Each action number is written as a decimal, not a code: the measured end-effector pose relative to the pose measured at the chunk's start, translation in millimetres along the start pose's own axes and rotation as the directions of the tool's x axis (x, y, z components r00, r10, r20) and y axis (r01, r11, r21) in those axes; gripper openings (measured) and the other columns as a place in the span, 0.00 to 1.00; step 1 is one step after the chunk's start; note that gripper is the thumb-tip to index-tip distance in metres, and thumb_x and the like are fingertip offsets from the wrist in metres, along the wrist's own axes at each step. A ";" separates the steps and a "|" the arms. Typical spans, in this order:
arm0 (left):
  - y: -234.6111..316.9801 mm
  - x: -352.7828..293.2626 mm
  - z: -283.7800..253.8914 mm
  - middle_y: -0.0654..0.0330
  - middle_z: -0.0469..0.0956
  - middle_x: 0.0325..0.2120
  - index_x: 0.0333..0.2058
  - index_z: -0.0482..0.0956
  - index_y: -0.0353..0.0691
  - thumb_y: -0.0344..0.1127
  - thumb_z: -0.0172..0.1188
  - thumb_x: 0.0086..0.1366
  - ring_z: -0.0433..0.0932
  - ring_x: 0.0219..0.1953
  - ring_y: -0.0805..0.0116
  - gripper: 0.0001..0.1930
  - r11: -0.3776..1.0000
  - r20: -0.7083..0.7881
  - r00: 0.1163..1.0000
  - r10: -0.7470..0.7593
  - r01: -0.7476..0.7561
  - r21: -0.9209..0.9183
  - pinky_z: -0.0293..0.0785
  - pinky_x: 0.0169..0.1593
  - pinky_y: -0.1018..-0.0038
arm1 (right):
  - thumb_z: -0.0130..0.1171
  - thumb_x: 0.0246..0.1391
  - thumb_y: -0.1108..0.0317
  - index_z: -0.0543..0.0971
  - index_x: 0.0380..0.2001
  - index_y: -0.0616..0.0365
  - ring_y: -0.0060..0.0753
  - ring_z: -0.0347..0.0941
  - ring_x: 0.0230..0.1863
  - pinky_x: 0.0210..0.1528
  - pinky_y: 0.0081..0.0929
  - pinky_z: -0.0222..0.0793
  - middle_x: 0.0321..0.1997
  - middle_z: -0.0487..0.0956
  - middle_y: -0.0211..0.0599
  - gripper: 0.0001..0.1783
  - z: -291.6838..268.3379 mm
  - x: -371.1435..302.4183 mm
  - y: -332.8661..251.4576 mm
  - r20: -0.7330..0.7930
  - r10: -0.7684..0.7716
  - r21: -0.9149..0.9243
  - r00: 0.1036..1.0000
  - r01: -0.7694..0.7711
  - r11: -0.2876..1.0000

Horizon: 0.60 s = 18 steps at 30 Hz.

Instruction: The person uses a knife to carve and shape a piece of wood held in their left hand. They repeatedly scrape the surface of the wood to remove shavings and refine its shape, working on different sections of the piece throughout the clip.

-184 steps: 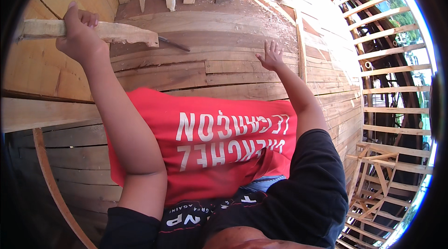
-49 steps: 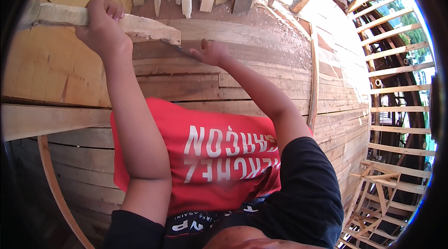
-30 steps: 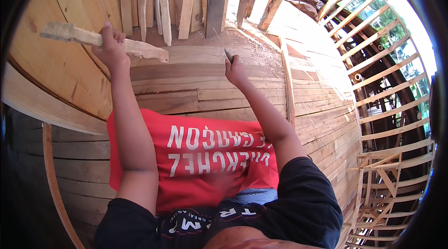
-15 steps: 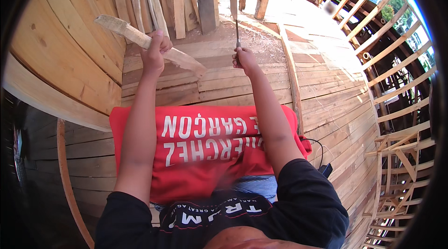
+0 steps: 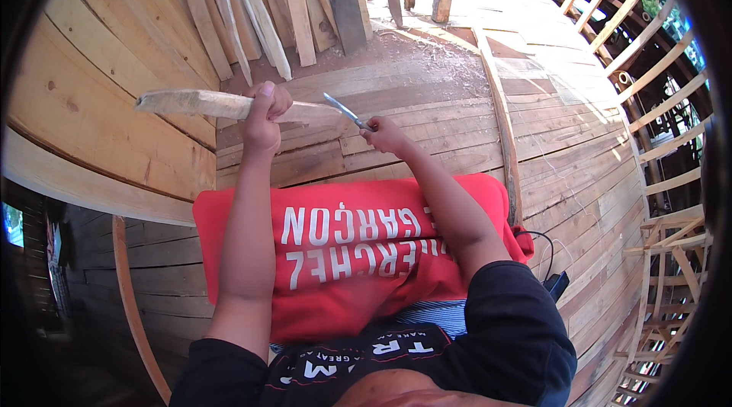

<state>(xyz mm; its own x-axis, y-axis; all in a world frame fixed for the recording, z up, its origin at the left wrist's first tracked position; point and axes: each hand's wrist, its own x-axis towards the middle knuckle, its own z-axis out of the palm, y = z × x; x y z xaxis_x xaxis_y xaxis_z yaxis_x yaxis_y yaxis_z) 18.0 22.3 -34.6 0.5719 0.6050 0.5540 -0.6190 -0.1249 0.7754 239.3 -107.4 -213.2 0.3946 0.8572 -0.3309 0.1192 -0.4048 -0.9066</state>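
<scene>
While the left hand (image 5: pixel 267 117) wraps its fingers round a wooden stick (image 5: pixel 206 104) above the floor (image 5: pixel 454 121), the right hand (image 5: pixel 385 136) grips a knife (image 5: pixel 346 110) near the stick's right end, seemingly a cutting step that calls for steady holding.

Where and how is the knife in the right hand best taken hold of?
The knife is probably best gripped at its handle end, mostly hidden in the right hand, from the picture's lower right: its bare blade slants toward the upper left.

A black short-sleeved T-shirt (image 5: pixel 488 350) with white-and-red chest print (image 5: pixel 387 347); just beyond the T-shirt, blue-striped cloth (image 5: pixel 435 316) and white-lettered red cloth (image 5: pixel 354 296).
</scene>
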 end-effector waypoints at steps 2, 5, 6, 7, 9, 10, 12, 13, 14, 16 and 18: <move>0.6 -13.2 -2.2 0.67 0.51 0.12 0.15 0.53 0.45 0.34 0.47 0.67 0.49 0.17 0.74 0.20 0.998 -0.009 0.998 0.062 -0.062 -0.033 0.51 0.27 0.71 | 0.58 0.62 0.63 0.73 0.38 0.59 0.21 0.65 0.16 0.16 0.24 0.62 0.22 0.75 0.33 0.11 9.7 2.1 6.5 0.064 -0.005 -0.004 0.998 0.005 1.000; -2.1 -19.9 -7.0 0.65 0.53 0.12 0.16 0.53 0.42 0.30 0.49 0.63 0.50 0.17 0.73 0.18 0.987 0.005 0.991 0.135 -0.134 -0.086 0.50 0.25 0.70 | 0.56 0.64 0.58 0.73 0.36 0.60 0.21 0.65 0.16 0.16 0.25 0.60 0.21 0.74 0.32 0.14 15.9 3.1 9.9 0.044 -0.054 0.007 0.998 0.054 0.999; -0.4 -17.9 -6.4 0.66 0.53 0.12 0.16 0.53 0.43 0.31 0.49 0.63 0.49 0.17 0.73 0.18 0.986 0.022 0.989 0.148 -0.146 -0.076 0.50 0.25 0.70 | 0.55 0.65 0.56 0.74 0.35 0.60 0.21 0.64 0.16 0.16 0.25 0.59 0.21 0.73 0.32 0.16 17.5 2.8 7.8 0.033 -0.075 0.008 0.997 0.075 0.997; 1.7 -15.7 -5.8 0.66 0.52 0.12 0.16 0.54 0.43 0.32 0.49 0.63 0.49 0.16 0.73 0.18 0.986 0.039 0.987 0.157 -0.154 -0.062 0.50 0.25 0.70 | 0.53 0.65 0.52 0.75 0.37 0.62 0.25 0.68 0.18 0.19 0.29 0.63 0.22 0.75 0.36 0.20 19.0 1.0 -1.1 0.021 0.001 0.006 1.000 -0.001 1.000; 1.4 -10.3 -3.6 0.66 0.52 0.12 0.16 0.54 0.44 0.32 0.49 0.62 0.49 0.16 0.73 0.17 0.982 0.068 0.981 0.179 -0.175 -0.068 0.50 0.25 0.70 | 0.48 0.65 0.46 0.79 0.39 0.66 0.35 0.75 0.23 0.25 0.37 0.70 0.25 0.78 0.44 0.29 13.0 2.8 -16.7 -0.013 0.152 0.008 0.988 -0.152 0.988; -0.5 -6.8 -1.8 0.66 0.52 0.12 0.16 0.54 0.44 0.32 0.50 0.61 0.48 0.16 0.73 0.17 0.978 0.078 0.978 0.194 -0.187 -0.088 0.50 0.25 0.70 | 0.45 0.66 0.44 0.79 0.39 0.67 0.42 0.77 0.27 0.29 0.42 0.71 0.27 0.79 0.48 0.31 10.2 10.6 -11.8 -0.090 0.171 -0.031 0.981 -0.175 0.984; -9.1 -2.1 -4.4 0.66 0.52 0.12 0.17 0.54 0.44 0.32 0.50 0.61 0.48 0.16 0.73 0.17 0.975 0.076 0.978 0.193 -0.183 -0.123 0.49 0.25 0.70 | 0.39 0.67 0.42 0.80 0.39 0.69 0.56 0.79 0.36 0.38 0.51 0.72 0.30 0.80 0.55 0.36 6.4 23.4 -1.0 -0.243 0.199 -0.106 0.949 -0.230 0.967; -16.9 -1.5 -8.1 0.66 0.52 0.12 0.17 0.53 0.44 0.33 0.50 0.61 0.48 0.16 0.73 0.17 0.976 0.064 0.982 0.177 -0.167 -0.138 0.49 0.25 0.71 | 0.38 0.67 0.43 0.80 0.39 0.69 0.61 0.77 0.39 0.41 0.54 0.71 0.32 0.80 0.58 0.35 6.5 26.1 4.1 -0.276 0.171 -0.165 0.946 -0.222 0.961; -22.2 -0.8 -11.4 0.66 0.52 0.12 0.17 0.53 0.44 0.33 0.51 0.61 0.48 0.16 0.73 0.17 0.977 0.052 0.986 0.160 -0.151 -0.152 0.49 0.25 0.71 | 0.38 0.67 0.44 0.79 0.38 0.70 0.65 0.76 0.43 0.44 0.56 0.70 0.34 0.80 0.61 0.35 6.8 28.6 9.3 -0.305 0.141 -0.224 0.942 -0.215 0.951; -20.6 1.0 -12.6 0.67 0.52 0.12 0.17 0.53 0.45 0.34 0.50 0.62 0.47 0.16 0.73 0.18 0.977 0.028 0.987 0.156 -0.150 -0.154 0.48 0.25 0.71 | 0.38 0.67 0.47 0.79 0.37 0.71 0.69 0.74 0.46 0.47 0.58 0.69 0.37 0.79 0.65 0.33 9.7 23.4 1.8 -0.297 0.014 -0.385 0.955 -0.133 0.913; -19.8 3.0 -10.9 0.67 0.51 0.12 0.16 0.52 0.46 0.35 0.49 0.64 0.47 0.16 0.73 0.19 0.979 0.017 0.988 0.154 -0.150 -0.136 0.48 0.25 0.71 | 0.38 0.66 0.51 0.79 0.34 0.71 0.68 0.75 0.45 0.47 0.57 0.70 0.39 0.78 0.68 0.31 17.5 10.4 -31.2 -0.200 -0.167 -0.569 0.965 0.024 0.822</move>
<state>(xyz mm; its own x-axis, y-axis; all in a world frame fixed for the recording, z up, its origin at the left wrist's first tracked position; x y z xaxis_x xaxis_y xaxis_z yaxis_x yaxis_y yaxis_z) 26.1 35.1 -51.6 0.4791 0.5648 0.6719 -0.7654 -0.1058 0.6348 223.8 -80.3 -192.9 0.5433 0.8315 -0.1157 0.6261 -0.4931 -0.6040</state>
